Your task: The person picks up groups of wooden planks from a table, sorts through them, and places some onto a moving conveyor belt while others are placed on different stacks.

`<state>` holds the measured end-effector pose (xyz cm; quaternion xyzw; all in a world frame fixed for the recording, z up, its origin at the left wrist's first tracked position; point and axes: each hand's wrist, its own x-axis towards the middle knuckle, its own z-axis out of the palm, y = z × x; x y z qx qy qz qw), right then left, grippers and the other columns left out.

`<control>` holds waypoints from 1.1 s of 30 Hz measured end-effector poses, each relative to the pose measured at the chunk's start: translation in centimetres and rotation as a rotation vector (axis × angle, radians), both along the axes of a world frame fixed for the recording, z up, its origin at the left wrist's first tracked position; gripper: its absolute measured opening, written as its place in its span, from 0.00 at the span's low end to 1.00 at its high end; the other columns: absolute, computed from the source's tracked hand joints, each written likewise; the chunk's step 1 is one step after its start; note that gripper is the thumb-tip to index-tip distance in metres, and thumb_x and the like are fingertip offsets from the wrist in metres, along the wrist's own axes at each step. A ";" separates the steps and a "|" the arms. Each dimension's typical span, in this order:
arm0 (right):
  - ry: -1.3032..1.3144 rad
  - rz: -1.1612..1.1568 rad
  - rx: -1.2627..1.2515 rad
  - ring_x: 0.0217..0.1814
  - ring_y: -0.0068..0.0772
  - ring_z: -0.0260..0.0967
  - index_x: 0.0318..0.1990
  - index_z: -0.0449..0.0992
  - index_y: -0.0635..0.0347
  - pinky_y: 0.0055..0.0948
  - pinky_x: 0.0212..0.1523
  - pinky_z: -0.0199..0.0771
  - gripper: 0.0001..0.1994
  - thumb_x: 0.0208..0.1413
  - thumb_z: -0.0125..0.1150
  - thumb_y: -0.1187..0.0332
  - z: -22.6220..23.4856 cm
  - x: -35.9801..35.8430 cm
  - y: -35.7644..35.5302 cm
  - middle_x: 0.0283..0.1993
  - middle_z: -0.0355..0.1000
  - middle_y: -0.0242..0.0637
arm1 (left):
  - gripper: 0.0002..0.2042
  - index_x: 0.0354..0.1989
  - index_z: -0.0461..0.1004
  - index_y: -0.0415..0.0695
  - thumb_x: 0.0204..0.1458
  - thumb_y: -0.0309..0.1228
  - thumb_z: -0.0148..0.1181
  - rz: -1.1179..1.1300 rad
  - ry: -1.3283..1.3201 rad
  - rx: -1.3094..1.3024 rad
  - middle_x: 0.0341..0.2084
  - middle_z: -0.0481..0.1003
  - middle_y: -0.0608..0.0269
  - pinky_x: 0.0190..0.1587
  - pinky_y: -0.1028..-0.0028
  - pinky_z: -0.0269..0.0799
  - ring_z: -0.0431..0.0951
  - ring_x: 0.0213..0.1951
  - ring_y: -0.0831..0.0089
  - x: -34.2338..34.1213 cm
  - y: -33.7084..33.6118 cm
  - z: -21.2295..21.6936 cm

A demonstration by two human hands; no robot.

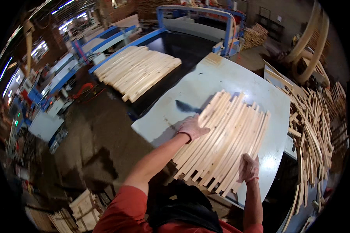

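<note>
Left hand (191,128) flat, fingers spread, on left edge of slat row (221,141); right hand (249,167), gloved, presses its near right corner, prob. flat too. Slats lie side by side on grey worktop (190,91). Second slat batch (138,70) on dark belt beyond; scrap heap (317,128) at right.

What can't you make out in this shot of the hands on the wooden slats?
Head view only:
- Near ends of the slats: hidden behind the person's dark clothing.
- Left hand and right hand: gloved, palms down, so any grip underneath is unseen.
- Scrap pile: bent and cut off by the fisheye rim.
- Far slat stack on the conveyor: too small to count.
</note>
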<state>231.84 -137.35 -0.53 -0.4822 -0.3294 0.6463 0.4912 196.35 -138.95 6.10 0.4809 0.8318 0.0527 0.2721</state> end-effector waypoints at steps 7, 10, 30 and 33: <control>-0.037 0.068 -0.053 0.45 0.32 0.78 0.65 0.69 0.63 0.35 0.49 0.82 0.25 0.60 0.68 0.76 0.1 -13.7 8.9 0.47 0.77 0.37 | 0.49 0.82 0.55 0.50 0.57 0.65 0.61 -0.029 0.101 0.123 0.76 0.60 0.38 0.74 0.47 0.60 0.62 0.74 0.39 -10.9 5.8 -0.7; 0.014 0.053 -0.057 0.41 0.34 0.79 0.66 0.66 0.61 0.35 0.41 0.84 0.28 0.59 0.69 0.78 -0.5 -20.3 11.3 0.46 0.77 0.40 | 0.48 0.82 0.56 0.50 0.60 0.67 0.56 -0.010 0.235 0.224 0.78 0.55 0.36 0.74 0.44 0.56 0.60 0.76 0.39 -16.2 7.1 -3.2; -1.364 0.748 -0.201 0.55 0.50 0.83 0.71 0.69 0.67 0.41 0.57 0.82 0.44 0.61 0.64 0.37 9.3 -39.4 15.6 0.56 0.82 0.56 | 0.32 0.81 0.61 0.61 0.70 0.56 0.46 -0.479 0.312 0.239 0.80 0.56 0.44 0.77 0.38 0.39 0.51 0.79 0.38 -38.1 8.5 -3.5; -1.630 0.327 -0.002 0.64 0.53 0.77 0.75 0.66 0.63 0.45 0.63 0.79 0.43 0.62 0.64 0.41 9.7 -41.9 13.1 0.65 0.76 0.56 | 0.29 0.78 0.67 0.59 0.68 0.50 0.50 -0.626 0.227 0.365 0.77 0.61 0.46 0.77 0.36 0.39 0.54 0.78 0.39 -39.7 7.5 -3.6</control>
